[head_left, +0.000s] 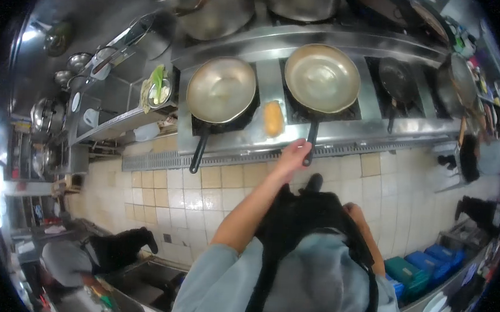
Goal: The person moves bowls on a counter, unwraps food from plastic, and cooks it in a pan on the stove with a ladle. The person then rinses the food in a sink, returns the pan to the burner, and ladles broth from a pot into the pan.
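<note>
My left hand (294, 156) is closed round the black handle of the right-hand frying pan (322, 78), which rests on a burner of the steel stove. The pan's inside looks shiny. A second wide pan (221, 90) stands on the burner to the left, its handle pointing towards me. Between the two pans, an orange-yellow oblong thing (273, 118) lies on the steel top, close to my left hand. My right hand (352, 210) hangs low beside the black apron at my right side; its fingers are too small and dark to make out.
Large pots (213, 11) stand behind the pans. A small black pan (396, 79) sits farther right. At left, a bowl with green leaves (160, 90) rests on a counter. Co-workers are at lower left (72, 262) and far right. Blue and green bins (406, 274) stand lower right.
</note>
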Demonstrator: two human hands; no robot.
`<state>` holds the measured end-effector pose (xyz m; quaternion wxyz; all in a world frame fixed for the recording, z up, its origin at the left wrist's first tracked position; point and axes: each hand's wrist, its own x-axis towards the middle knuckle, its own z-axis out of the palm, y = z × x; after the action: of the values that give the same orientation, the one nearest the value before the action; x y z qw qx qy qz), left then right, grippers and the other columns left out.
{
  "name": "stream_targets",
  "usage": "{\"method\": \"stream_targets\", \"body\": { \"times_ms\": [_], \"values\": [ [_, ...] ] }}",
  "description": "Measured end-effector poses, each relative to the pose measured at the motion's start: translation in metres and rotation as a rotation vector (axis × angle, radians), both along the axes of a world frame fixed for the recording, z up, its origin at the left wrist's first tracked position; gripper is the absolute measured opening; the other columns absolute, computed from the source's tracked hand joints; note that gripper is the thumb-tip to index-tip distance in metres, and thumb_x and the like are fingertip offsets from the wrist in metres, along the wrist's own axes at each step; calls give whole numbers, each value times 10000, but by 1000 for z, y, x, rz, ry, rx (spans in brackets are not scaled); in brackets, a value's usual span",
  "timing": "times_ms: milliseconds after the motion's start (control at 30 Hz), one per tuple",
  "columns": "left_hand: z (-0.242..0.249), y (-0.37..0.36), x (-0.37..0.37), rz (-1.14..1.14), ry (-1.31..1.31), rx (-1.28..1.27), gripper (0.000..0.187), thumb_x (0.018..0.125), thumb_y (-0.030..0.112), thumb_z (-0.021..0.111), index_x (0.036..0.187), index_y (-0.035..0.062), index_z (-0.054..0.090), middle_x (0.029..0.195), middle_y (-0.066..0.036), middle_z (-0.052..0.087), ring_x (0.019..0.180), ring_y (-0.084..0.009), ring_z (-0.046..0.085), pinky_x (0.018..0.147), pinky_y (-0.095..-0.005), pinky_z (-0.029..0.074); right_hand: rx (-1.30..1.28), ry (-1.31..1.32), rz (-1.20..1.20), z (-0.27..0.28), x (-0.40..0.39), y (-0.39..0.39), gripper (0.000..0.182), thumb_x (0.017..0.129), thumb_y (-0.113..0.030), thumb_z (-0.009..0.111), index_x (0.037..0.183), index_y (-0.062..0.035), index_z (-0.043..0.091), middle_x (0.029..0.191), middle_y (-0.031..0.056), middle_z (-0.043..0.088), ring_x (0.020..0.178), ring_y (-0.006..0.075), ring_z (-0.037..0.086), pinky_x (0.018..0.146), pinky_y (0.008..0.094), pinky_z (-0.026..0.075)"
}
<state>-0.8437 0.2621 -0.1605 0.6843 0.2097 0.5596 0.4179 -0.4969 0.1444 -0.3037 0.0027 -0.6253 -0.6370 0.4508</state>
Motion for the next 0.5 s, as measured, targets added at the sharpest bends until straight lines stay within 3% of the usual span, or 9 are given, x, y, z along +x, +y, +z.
{"method": "stream_targets", "body": {
  "times_ms": [133, 200, 433, 500],
  "values": [
    [-2, 13, 10, -123, 38, -82, 440, 970, 367, 555, 1276, 57, 490, 965, -50, 623, 776, -122, 599, 621, -271, 503, -41, -15, 20, -19, 22, 21, 258, 874, -205, 551, 936, 13, 673, 968, 233, 668, 943, 389, 637, 826, 425, 505],
    [-12, 14, 14, -197, 30, -98, 345, 976, 365, 524, 1124, 54, 521, 844, -25, 596, 690, -115, 569, 543, -282, 477, -55, -1, 34, -22, 31, 29, 251, 869, -199, 559, 943, 12, 672, 969, 228, 672, 946, 380, 641, 829, 420, 507],
    [-26, 14, 18, -192, 93, -20, 340, 990, 368, 488, 1113, 53, 525, 860, -35, 601, 690, -128, 564, 556, -288, 483, -106, 17, -33, -27, 41, 46, 251, 857, -202, 578, 963, 7, 669, 971, 238, 672, 959, 367, 649, 833, 412, 511],
    [-26, 15, 16, -190, 82, -58, 356, 988, 367, 495, 1137, 44, 520, 918, -54, 609, 753, -137, 582, 607, -298, 505, -92, 13, -18, -32, 38, 46, 257, 860, -208, 576, 966, 8, 667, 972, 244, 670, 961, 372, 648, 836, 416, 509]
  ]
}}
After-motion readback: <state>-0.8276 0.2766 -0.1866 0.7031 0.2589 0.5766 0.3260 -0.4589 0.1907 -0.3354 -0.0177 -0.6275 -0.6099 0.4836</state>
